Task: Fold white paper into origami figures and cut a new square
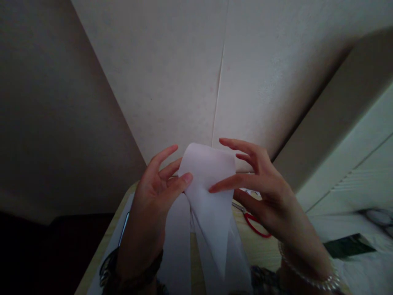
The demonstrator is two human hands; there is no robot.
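Note:
Between my two hands a white sheet of paper (211,172) is held up, rolled or folded so that it narrows to a point at the bottom. My left hand (159,188) grips its left edge, thumb on the near face and the other fingers behind or beside it. On the right side, my right hand (260,184) has one finger laid across the near face and its thumb out behind the right edge; two fingers stick out above. Red-handled scissors (256,225) lie on the table beneath my right hand, partly covered by it.
More white paper (178,250) lies on the wooden table (104,254). A phone-like edge (124,227) shows beside my left wrist. A pale wall (172,73) rises behind. To the right are a white cabinet-like unit (353,172) and a dark green flat item (350,246).

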